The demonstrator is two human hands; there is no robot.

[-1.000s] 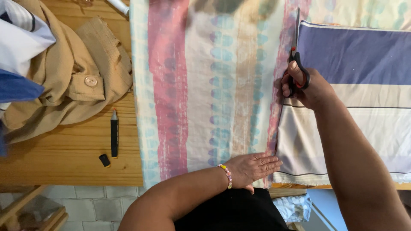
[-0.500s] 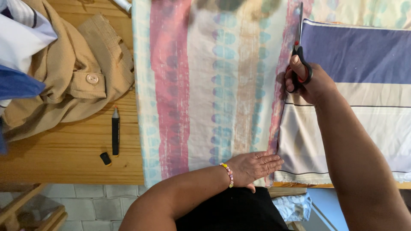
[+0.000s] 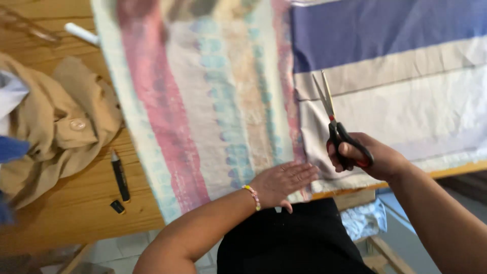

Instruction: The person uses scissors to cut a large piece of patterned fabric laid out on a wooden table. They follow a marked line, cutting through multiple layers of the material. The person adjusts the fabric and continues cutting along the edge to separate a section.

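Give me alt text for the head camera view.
The right hand holds open black-handled scissors over a striped pastel fabric while the left hand presses it flat on a wooden table. A tan garment and black marker lie alongside.

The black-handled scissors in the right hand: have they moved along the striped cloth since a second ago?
Yes. The black-handled scissors have come back toward the near edge of the striped cloth, closer to the flat left hand.
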